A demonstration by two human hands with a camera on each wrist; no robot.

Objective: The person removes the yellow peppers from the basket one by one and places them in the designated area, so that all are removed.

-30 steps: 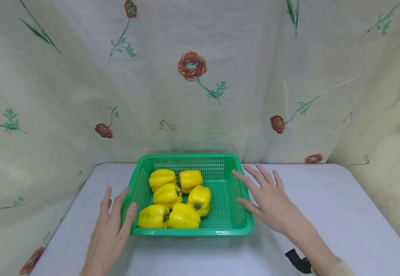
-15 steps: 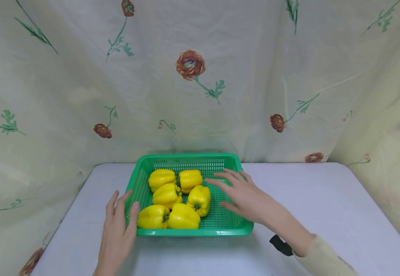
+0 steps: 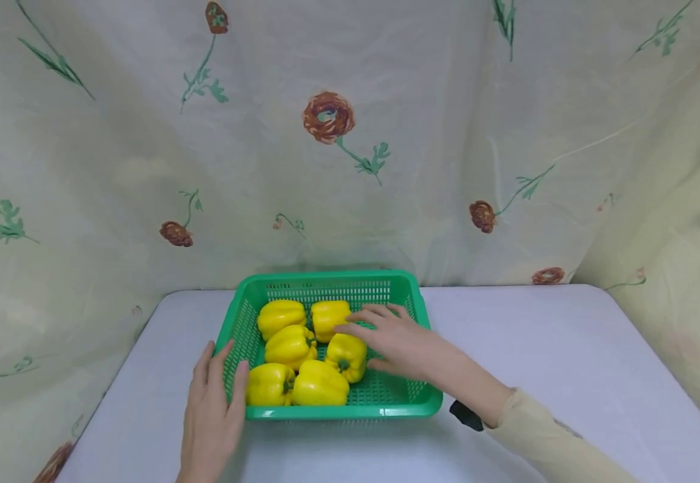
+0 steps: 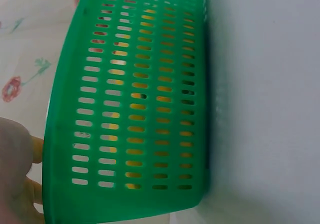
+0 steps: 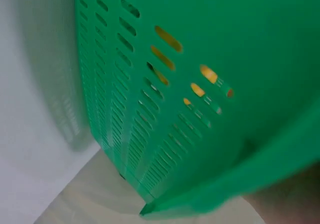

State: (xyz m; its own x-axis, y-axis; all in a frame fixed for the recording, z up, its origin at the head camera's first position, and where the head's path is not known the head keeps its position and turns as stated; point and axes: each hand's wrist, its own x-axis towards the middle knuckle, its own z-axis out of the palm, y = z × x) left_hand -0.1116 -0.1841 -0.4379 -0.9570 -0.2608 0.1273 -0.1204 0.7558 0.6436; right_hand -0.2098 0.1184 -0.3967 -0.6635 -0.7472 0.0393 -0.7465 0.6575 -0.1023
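Observation:
Several yellow bell peppers (image 3: 320, 383) lie in the left and middle part of a green slotted basket (image 3: 386, 412). My left hand (image 3: 212, 414) is at the basket's left rim, fingers relaxed and spread; the left wrist view shows the basket's slotted side (image 4: 125, 109) with part of the hand (image 4: 15, 164) beyond the rim. Over the basket's right half reaches my right hand (image 3: 401, 342), its relaxed fingers beside and above the rightmost pepper (image 3: 346, 357); contact cannot be told. The right wrist view holds the basket's outer side (image 5: 130, 84), with the fingers hidden.
A white-covered table (image 3: 507, 335) lies under the basket and extends on both sides. Behind and beside it hangs a pale curtain (image 3: 410, 221) with a flower print. A black band (image 3: 466, 416) is at my right wrist, by a beige sleeve (image 3: 549, 436).
My right hand has moved left from the basket's right rim to the rightmost pepper. The left hand has shifted slightly right along the left rim. The peppers remain in the same arrangement.

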